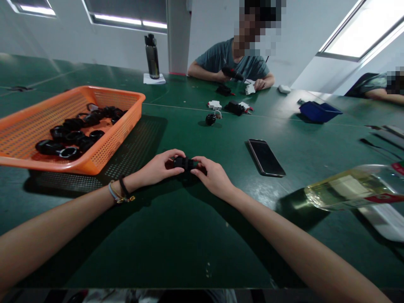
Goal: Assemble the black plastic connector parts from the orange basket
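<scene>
Between my two hands is a small black ribbed plastic fitting (184, 163), lying sideways just over the green table (176, 235). My left hand (160, 167) pinches its left end between thumb and fingers. At the other end, the fingertips of my right hand (214, 174) close on the narrower part. Its exact kind is too small and dark to make out. To the left stands an orange basket (140, 103) holding several similar black round fittings (74, 134). A single black round piece with a pale loop (210, 119) rests on the table beyond my hands.
A phone (267, 158) lies right of my hands, with a large bottle of yellow liquid (344, 187) nearer the right edge. Farther back are a blue bin (319, 112), small black and white parts (235, 108) and a drink bottle (152, 57). Across the table, a person holds a power driver (232, 73).
</scene>
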A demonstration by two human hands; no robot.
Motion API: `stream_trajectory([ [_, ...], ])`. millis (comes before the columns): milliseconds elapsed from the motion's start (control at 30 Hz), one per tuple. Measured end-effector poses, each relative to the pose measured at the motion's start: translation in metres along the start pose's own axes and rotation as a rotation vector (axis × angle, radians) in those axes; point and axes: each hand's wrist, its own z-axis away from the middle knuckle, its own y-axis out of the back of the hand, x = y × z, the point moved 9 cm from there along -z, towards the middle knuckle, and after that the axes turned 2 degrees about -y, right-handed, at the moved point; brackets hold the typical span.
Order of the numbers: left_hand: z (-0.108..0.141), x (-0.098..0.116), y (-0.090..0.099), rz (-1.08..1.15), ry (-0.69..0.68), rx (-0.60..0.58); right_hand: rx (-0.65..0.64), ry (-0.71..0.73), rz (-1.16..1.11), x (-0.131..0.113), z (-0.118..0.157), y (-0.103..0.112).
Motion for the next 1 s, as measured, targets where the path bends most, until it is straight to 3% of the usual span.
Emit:
stream_trajectory([
  [1000,-0.0001,0.0005,0.0001,0.004,0.007,-0.007,0.021,0.011,0.023,0.0003,0.0003,0.0008],
])
